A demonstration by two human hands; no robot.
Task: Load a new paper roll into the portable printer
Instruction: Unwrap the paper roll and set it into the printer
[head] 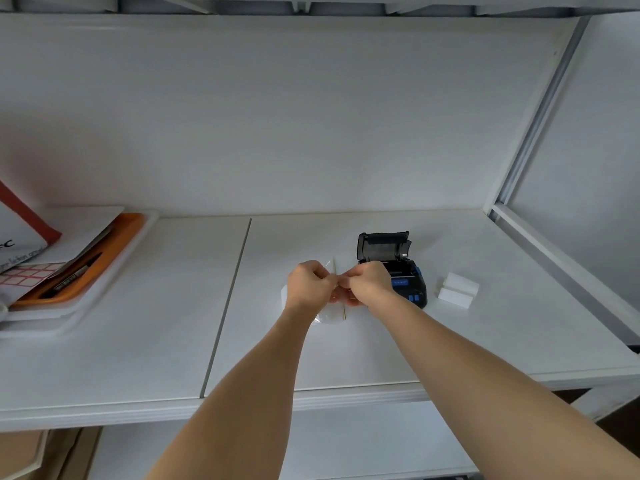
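Observation:
A black portable printer (405, 271) with blue buttons stands on the white shelf, its lid flipped open toward the back. Just left of it, both hands pinch a clear plastic wrapper (330, 315) that holds a white paper roll. My left hand (309, 284) grips the wrapper's left side. My right hand (369, 284) grips its right side, close against the printer's front. The roll itself is mostly hidden behind my hands.
Two white blocks (457, 289) lie right of the printer. At the left, a white tray (74, 306) carries an orange tray (86, 268), papers and a red-and-white folder. A metal shelf frame (540, 119) rises at the right. A seam (228, 299) splits the shelf surface.

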